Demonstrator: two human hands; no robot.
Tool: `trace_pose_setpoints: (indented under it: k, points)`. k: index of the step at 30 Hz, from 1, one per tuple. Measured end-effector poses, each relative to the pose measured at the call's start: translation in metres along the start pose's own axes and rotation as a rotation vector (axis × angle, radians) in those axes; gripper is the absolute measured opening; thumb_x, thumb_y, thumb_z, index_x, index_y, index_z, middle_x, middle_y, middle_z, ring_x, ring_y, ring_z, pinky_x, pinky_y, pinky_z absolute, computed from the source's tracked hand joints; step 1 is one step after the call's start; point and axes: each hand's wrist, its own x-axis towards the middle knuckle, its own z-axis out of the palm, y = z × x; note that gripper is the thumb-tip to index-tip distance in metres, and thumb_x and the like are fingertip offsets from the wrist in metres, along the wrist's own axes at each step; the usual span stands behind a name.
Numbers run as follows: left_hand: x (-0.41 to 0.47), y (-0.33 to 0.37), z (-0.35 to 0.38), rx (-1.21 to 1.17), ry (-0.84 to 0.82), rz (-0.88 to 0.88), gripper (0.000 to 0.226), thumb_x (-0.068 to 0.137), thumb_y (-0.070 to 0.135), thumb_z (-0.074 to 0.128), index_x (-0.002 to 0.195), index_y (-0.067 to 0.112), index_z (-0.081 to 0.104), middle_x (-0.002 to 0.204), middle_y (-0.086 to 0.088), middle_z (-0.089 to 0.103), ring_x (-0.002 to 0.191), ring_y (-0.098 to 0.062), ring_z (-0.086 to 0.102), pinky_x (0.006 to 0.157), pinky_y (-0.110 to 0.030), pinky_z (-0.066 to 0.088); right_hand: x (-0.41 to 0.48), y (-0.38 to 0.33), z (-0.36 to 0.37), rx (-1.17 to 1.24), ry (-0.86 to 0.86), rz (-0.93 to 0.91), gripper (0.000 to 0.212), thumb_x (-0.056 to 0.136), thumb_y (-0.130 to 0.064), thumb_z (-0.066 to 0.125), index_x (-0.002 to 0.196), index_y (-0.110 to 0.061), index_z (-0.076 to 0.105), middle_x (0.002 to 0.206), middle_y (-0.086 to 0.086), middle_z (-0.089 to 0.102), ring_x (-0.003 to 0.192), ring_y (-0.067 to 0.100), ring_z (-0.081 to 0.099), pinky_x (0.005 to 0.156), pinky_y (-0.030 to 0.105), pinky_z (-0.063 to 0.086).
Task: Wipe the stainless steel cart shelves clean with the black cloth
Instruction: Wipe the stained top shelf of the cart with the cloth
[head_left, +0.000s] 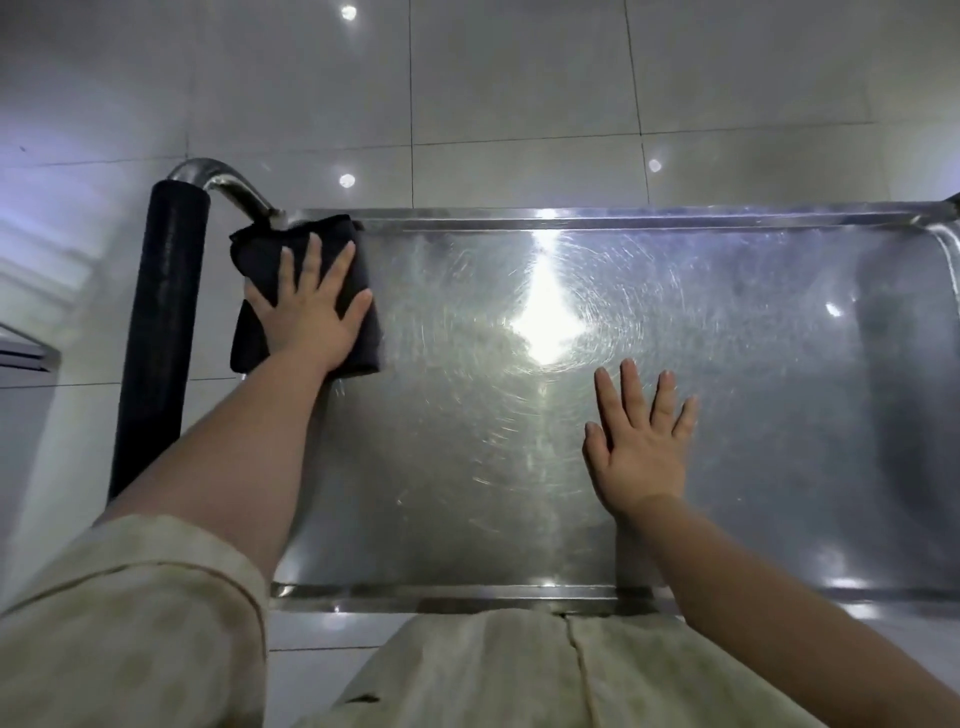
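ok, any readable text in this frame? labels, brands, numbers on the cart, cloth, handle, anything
None: nothing legible anywhere in the head view.
Steel cart shelf: bare metal, only swirl scratches and glare.
Black cloth under the left hand: no tag or logo showing.
Black handle grip: plain.
Floor tiles: plain.

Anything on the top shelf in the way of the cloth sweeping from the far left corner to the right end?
Only the right hand, spread flat near the middle. Nothing else shows on the shelf beyond the black cloth under the left hand.
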Motion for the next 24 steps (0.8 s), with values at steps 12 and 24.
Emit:
trace_pose_setpoints:
  k: [12, 24]
  points:
    - [-0.165, 0.111, 0.060, -0.102, 0.056, 0.202, 0.065, 0.092, 0.067, 0.016, 0.149, 0.050, -0.010, 0.161, 0.009, -0.013, 0.148, -0.029, -0.011, 0.105, -0.076, 0.000, -0.001, 0.002, 0.006, 0.033, 0.032, -0.024, 0.061, 0.099, -0.052, 0.011, 0.153, -0.037, -0.012, 0.161, -0.005, -0.017, 0.146, 0.035, -0.022, 0.115, 0.063, -0.009]
    - [-0.213, 0.105, 0.072, -0.081, 0.051, 0.215, 0.065, 0.089, 0.075, 0.017, 0.148, 0.055, -0.004, 0.162, 0.014, -0.011, 0.149, -0.027, -0.010, 0.105, -0.074, -0.004, -0.002, 0.005, 0.005, 0.058, 0.049, -0.046, 0.059, 0.099, -0.052, 0.011, 0.153, -0.039, -0.009, 0.162, -0.007, -0.013, 0.147, 0.035, -0.018, 0.115, 0.060, -0.011]
